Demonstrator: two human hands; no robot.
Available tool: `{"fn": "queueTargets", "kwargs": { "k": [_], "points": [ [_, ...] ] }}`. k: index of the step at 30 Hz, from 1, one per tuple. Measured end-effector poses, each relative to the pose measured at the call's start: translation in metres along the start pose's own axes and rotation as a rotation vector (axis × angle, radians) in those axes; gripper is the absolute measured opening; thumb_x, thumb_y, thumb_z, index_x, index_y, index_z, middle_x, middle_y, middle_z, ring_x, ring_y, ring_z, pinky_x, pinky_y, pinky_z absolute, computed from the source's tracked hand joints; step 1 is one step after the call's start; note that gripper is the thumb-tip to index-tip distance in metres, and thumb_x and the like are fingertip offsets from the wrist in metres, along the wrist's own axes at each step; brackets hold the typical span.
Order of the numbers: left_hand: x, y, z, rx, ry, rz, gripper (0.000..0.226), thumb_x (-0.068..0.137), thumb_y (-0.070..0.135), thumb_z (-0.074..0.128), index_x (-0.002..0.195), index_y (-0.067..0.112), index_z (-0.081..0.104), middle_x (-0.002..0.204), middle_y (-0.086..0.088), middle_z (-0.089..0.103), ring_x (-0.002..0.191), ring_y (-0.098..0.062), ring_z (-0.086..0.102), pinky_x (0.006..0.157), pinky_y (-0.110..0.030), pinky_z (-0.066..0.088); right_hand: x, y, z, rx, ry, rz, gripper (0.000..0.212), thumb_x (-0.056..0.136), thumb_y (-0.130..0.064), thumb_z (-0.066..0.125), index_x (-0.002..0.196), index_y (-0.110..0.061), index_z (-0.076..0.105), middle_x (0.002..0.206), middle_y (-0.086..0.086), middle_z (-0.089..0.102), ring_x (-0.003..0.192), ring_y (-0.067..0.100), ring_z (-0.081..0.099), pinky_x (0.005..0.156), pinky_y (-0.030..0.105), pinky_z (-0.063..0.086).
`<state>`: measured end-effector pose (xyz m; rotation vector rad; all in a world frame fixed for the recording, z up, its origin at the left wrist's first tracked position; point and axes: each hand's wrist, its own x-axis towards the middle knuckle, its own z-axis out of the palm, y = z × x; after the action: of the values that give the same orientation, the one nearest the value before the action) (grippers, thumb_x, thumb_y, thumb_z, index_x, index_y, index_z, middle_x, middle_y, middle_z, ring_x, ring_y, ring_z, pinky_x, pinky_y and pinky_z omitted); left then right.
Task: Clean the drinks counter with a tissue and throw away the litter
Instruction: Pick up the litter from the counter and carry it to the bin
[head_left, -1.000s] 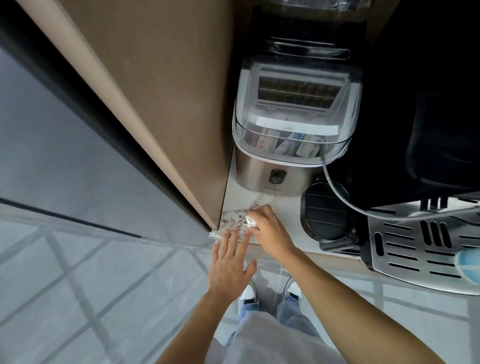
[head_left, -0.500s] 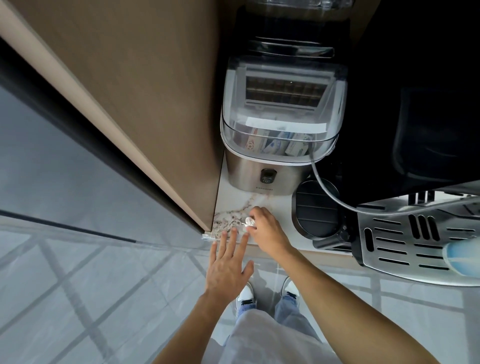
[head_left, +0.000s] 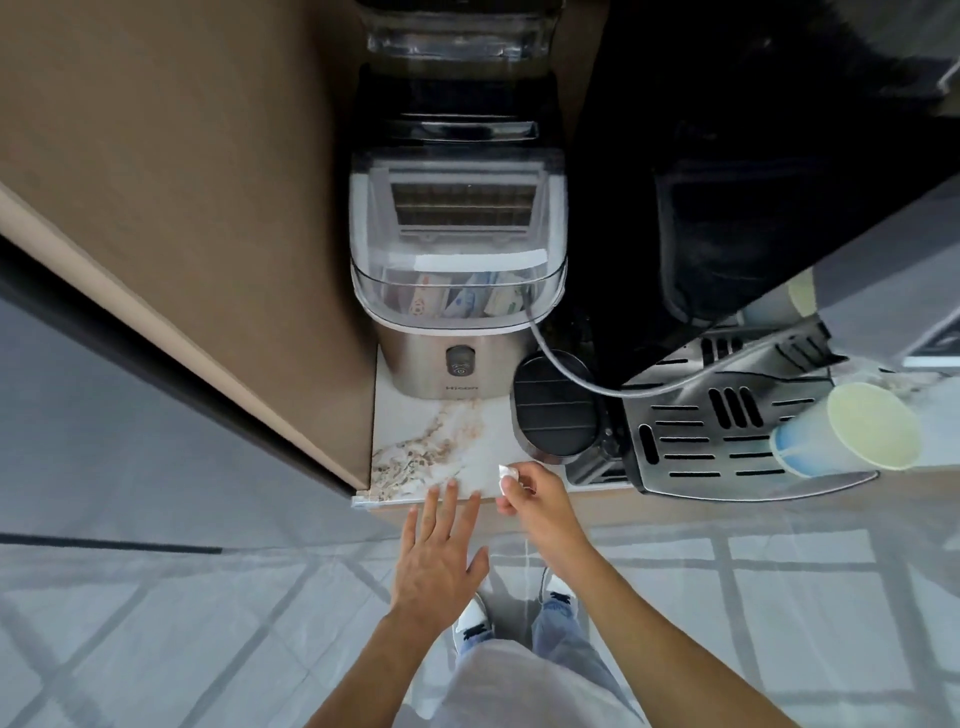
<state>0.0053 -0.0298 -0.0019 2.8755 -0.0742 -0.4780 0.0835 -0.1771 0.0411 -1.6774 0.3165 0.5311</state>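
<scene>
- Biggest thing in shot is the brown cabinet panel (head_left: 197, 218), filling the whole 9-to-12 o'clock side and ending right at the counter's left edge.
- The grey tiled floor (head_left: 156, 623) takes up the bottom, with the person's two sneakers visible at about 6 o'clock.
- A stainless ice maker (head_left: 457, 291) with a clear lid sits dead centre on the counter, with some packets showing through the lid.
- The steel drip tray (head_left: 727, 441) with slots is over at 3 o'clock, and a grey hose (head_left: 566, 371) curves from the ice maker toward it.
- A round black ribbed lid (head_left: 558, 405) is just right of the ice maker, touching the drip tray side.
- A pale paper cup (head_left: 852, 431) lies tipped on its side at the far 3 o'clock edge.
- The marbled drinks counter (head_left: 441, 447) only shows a small bare patch in front of the ice maker.
- Left hand (head_left: 441, 556) is flat with fingers spread, holding nothing, fingertips just over the counter's front edge.
- Right hand (head_left: 540, 504) is pinched closed around a small white tissue (head_left: 506, 473) wad, at the counter's front edge, just right of the left hand.
</scene>
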Motion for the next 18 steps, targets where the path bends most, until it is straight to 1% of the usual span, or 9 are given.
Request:
{"fn": "queueTargets", "kwargs": {
  "k": [2, 4, 7, 9, 10, 11, 13, 16, 18],
  "points": [
    [0.002, 0.008, 0.002, 0.009, -0.005, 0.045, 0.068, 0.09, 0.048, 0.043, 0.152, 0.021, 0.033, 0.162, -0.012, 0.024, 0.148, -0.036, 0.022, 0.115, -0.054, 0.023, -0.012, 0.001, -0.011, 0.15, 0.018, 0.004, 0.013, 0.098, -0.004, 0.057, 0.104, 0.005, 0.062, 0.086, 0.014, 0.066, 0.074, 0.019, 0.062, 0.083, 0.04, 0.057],
    [0.005, 0.017, 0.005, 0.028, -0.015, 0.092, 0.069, 0.091, 0.048, 0.042, 0.153, 0.021, 0.03, 0.164, -0.011, 0.018, 0.15, -0.035, 0.016, 0.117, -0.053, 0.019, -0.024, 0.0, -0.024, 0.251, 0.046, -0.002, 0.016, 0.098, -0.008, 0.058, 0.107, 0.005, 0.063, 0.092, 0.016, 0.071, 0.07, 0.015, 0.064, 0.076, 0.033, 0.058],
    [0.012, 0.036, 0.012, 0.052, -0.043, 0.178, 0.071, 0.093, 0.049, 0.034, 0.157, 0.025, 0.013, 0.166, -0.007, 0.0, 0.151, -0.032, -0.003, 0.119, -0.051, 0.004, -0.042, 0.001, -0.046, 0.344, 0.107, -0.01, 0.018, 0.097, -0.012, 0.06, 0.108, 0.001, 0.065, 0.098, 0.021, 0.074, 0.068, 0.012, 0.066, 0.07, 0.029, 0.058],
    [0.016, 0.05, 0.015, 0.089, -0.068, 0.236, 0.073, 0.095, 0.05, 0.029, 0.154, 0.027, -0.007, 0.165, -0.005, -0.011, 0.15, -0.031, -0.012, 0.119, -0.05, -0.003, -0.055, 0.005, -0.064, 0.393, 0.157, -0.023, 0.014, 0.097, -0.013, 0.06, 0.103, -0.003, 0.067, 0.099, 0.024, 0.074, 0.07, 0.016, 0.064, 0.072, 0.034, 0.056],
    [0.018, 0.057, 0.016, 0.101, -0.076, 0.257, 0.072, 0.095, 0.051, 0.027, 0.151, 0.027, -0.013, 0.165, -0.004, -0.015, 0.15, -0.031, -0.015, 0.119, -0.049, -0.006, -0.062, 0.007, -0.074, 0.413, 0.183, -0.025, 0.012, 0.097, -0.013, 0.06, 0.099, -0.004, 0.067, 0.097, 0.025, 0.072, 0.071, 0.02, 0.063, 0.074, 0.037, 0.055],
    [0.02, 0.064, 0.017, 0.106, -0.08, 0.275, 0.072, 0.096, 0.051, 0.027, 0.151, 0.027, -0.014, 0.164, -0.004, -0.016, 0.15, -0.031, -0.015, 0.119, -0.049, -0.007, -0.068, 0.011, -0.083, 0.433, 0.211, -0.023, 0.011, 0.098, -0.013, 0.06, 0.096, -0.005, 0.068, 0.094, 0.024, 0.071, 0.072, 0.023, 0.061, 0.074, 0.038, 0.053],
    [0.023, 0.075, 0.016, 0.11, -0.083, 0.297, 0.071, 0.097, 0.05, 0.028, 0.154, 0.027, -0.007, 0.164, -0.004, -0.016, 0.151, -0.032, -0.015, 0.119, -0.049, -0.007, -0.08, 0.019, -0.102, 0.484, 0.273, -0.01, 0.013, 0.098, -0.014, 0.059, 0.095, -0.005, 0.069, 0.092, 0.019, 0.069, 0.07, 0.024, 0.058, 0.07, 0.036, 0.051],
    [0.027, 0.089, 0.016, 0.128, -0.092, 0.323, 0.07, 0.098, 0.051, 0.029, 0.157, 0.027, 0.0, 0.165, -0.004, -0.015, 0.15, -0.031, -0.015, 0.119, -0.049, -0.007, -0.095, 0.032, -0.128, 0.542, 0.36, 0.02, 0.014, 0.098, -0.015, 0.06, 0.1, -0.004, 0.068, 0.091, 0.016, 0.073, 0.066, 0.02, 0.059, 0.068, 0.032, 0.052],
    [0.029, 0.098, 0.015, 0.138, -0.113, 0.339, 0.069, 0.097, 0.05, 0.03, 0.157, 0.027, 0.006, 0.166, -0.006, -0.009, 0.151, -0.032, -0.011, 0.119, -0.049, -0.007, -0.103, 0.041, -0.144, 0.558, 0.395, 0.032, 0.014, 0.098, -0.016, 0.059, 0.1, -0.005, 0.067, 0.09, 0.014, 0.075, 0.065, 0.02, 0.059, 0.066, 0.03, 0.053]
  ]
}}
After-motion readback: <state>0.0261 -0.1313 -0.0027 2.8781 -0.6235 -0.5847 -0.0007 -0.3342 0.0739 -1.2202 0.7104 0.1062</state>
